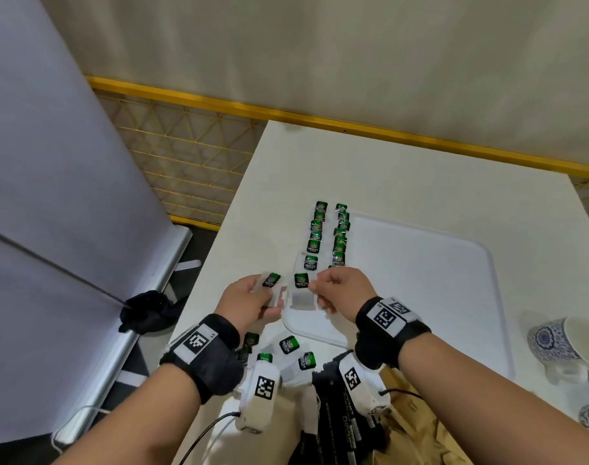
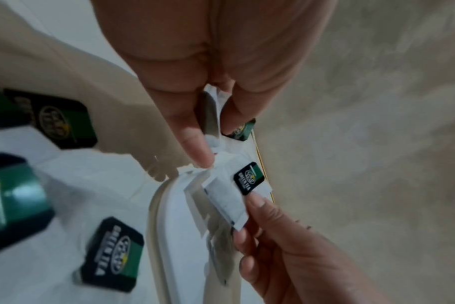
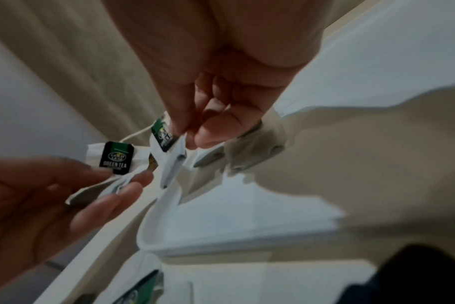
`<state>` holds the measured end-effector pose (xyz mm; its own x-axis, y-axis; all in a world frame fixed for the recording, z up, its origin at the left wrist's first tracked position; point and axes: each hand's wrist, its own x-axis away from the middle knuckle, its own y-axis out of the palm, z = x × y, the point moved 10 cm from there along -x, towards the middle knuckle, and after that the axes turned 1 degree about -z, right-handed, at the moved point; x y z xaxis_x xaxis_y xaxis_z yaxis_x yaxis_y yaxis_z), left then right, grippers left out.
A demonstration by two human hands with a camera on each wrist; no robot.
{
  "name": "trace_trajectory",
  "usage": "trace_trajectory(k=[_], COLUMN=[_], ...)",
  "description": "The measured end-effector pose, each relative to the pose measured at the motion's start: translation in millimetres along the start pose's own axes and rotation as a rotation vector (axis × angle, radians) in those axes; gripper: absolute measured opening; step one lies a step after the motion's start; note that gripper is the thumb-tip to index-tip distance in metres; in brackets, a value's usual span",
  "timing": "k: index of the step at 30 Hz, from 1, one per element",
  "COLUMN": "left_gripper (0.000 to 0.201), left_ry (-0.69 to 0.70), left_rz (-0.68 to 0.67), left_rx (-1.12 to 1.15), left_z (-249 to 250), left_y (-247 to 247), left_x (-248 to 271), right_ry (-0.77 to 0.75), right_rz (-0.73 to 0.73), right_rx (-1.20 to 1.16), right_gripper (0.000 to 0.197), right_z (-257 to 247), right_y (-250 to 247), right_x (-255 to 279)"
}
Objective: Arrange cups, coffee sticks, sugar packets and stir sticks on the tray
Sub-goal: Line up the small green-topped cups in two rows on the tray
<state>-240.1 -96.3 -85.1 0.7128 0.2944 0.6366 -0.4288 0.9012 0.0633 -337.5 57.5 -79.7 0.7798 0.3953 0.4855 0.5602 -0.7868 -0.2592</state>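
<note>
My left hand [image 1: 249, 297] pinches a white tea bag with a green and black tag [image 1: 271, 280] just left of the white tray's [image 1: 454, 297] near-left corner. My right hand [image 1: 336, 286] pinches a second tea bag [image 1: 301, 281] over that corner. The two bags hang close together. Two rows of tea bags [image 1: 326, 233] lie along the tray's left edge. In the left wrist view my left hand [image 2: 213, 137] pinches its bag [image 2: 243, 129], with the other bag [image 2: 248, 181] below it. The right wrist view shows my right hand [image 3: 195, 133] on its bag [image 3: 162, 133].
Several loose tea bags [image 1: 289, 345] lie on the white table [image 1: 404, 176] below my wrists. Black coffee sticks [image 1: 336, 424] and a brown paper bag [image 1: 414, 431] sit at the near edge. Blue-patterned cups [image 1: 561, 344] stand right of the tray. A yellow mesh fence [image 1: 185, 142] runs behind.
</note>
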Motion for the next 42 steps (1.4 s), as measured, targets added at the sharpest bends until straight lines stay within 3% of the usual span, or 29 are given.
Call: trace_trajectory(k=[2,6,10,16,19,22,25,28,37,42], left_gripper=[0.029,0.019,0.026,0.025,0.02,0.017,0.015,0.014,0.017,0.015], left_ry=[-0.021,-0.005,0.011,0.036,0.007,0.003,0.004,0.006,0.022,0.036], left_rz=[0.013,0.046,0.016,0.035,0.04,0.033,0.013,0.015,0.045,0.059], left_rx=[0.027,0.086,0.028,-0.066,-0.076,-0.071,-0.083,-0.132,-0.024,-0.069], left_z=[-1,3,6,8,5,5,7,5,2,3], left_y=[-3,-3,4,9,12,18,24,23,19,15], left_x=[0,-3,-5,-12,-14,-16,-16,-17,-15,-14], right_ry=[0.024,0.069,0.084,-0.004,-0.068,-0.147,-0.131,-0.107,-0.055,0.004], right_rz=[0.0,0.063,0.141,0.177,0.195,0.135,0.034,0.005,-0.182,-0.127], right_rx=[0.015,0.062,0.062,0.313,0.297,0.178,0.102,0.15,0.234,0.228], right_gripper=[0.008,0.005,0.009,0.023,0.014,0.012,0.011,0.003,0.014,0.015], right_z=[1,0,0,-7,-15,-25,-24,-20,-24,-14], right_y=[3,-1,-9,-18,-23,-15,-2,0,17,5], right_x=[-5,-13,-23,-29,-24,-18,-16,-21,-20,-22])
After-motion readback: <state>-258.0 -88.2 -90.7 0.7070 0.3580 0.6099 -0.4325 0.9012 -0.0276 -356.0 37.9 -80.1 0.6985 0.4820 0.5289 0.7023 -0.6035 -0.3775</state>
